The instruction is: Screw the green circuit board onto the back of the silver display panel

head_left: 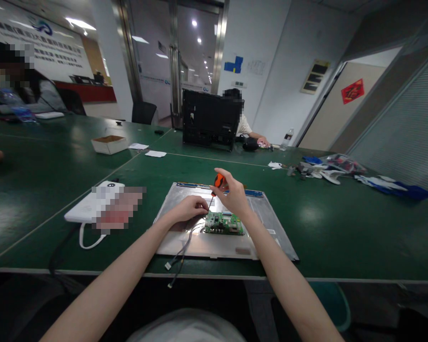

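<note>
We count one screwdriver and one circuit board, mid-way across the display panel. Right hand is clenched on the screwdriver, tip at the board's left corner. Left hand is pinched closed beside the tip, contents indiscernible.

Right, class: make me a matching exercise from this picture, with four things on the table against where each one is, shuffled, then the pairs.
Things:
1 screwdriver
2 circuit board
3 cardboard box
4 water bottle

Places:
A on the metal panel
B in the right hand
C far edge, beside a seated person
D left, near the white paper slips

Pairs: 1-B; 2-A; 3-D; 4-C
</note>
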`<state>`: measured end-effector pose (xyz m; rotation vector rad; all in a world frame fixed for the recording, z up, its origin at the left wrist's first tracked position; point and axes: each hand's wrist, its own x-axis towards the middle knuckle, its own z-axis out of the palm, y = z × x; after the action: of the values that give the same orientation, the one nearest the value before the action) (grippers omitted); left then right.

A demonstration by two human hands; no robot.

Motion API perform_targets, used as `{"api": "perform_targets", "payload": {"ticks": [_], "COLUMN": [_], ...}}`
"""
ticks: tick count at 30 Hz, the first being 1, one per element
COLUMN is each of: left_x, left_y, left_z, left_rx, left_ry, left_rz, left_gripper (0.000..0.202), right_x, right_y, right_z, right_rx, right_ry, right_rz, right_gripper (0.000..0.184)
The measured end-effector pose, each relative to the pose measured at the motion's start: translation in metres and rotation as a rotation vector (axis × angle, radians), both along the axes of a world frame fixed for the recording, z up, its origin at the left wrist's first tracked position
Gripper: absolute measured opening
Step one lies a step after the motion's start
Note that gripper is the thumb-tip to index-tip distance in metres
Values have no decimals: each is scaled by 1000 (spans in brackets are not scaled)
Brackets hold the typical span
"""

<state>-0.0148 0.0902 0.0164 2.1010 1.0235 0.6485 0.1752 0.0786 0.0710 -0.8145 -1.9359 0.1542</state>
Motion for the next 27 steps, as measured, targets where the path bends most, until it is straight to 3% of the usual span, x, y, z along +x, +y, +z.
{"api": "perform_targets", "payload": {"ticks": [14,17,22,27], "left_x": [-9,-21,-44,-62], "left_y": [0,-5,-26,-46], "left_z": [5,13,22,13], "left_rx": [-41,-4,218,327], "left_ry": [-10,26,256,465], "left_rz": [10,83,182,217], "left_gripper": [23,28,32,43], "right_x": [5,15,48,83], "right_y": [-1,-8,-36,-60], "right_z": [4,14,27,13], "right_rx": [-12,13,73,69], "right_ry": [7,-18,-256,-450], "right_rz": [-18,-103,-332,-504], "right_gripper": [51,52,48,38]}}
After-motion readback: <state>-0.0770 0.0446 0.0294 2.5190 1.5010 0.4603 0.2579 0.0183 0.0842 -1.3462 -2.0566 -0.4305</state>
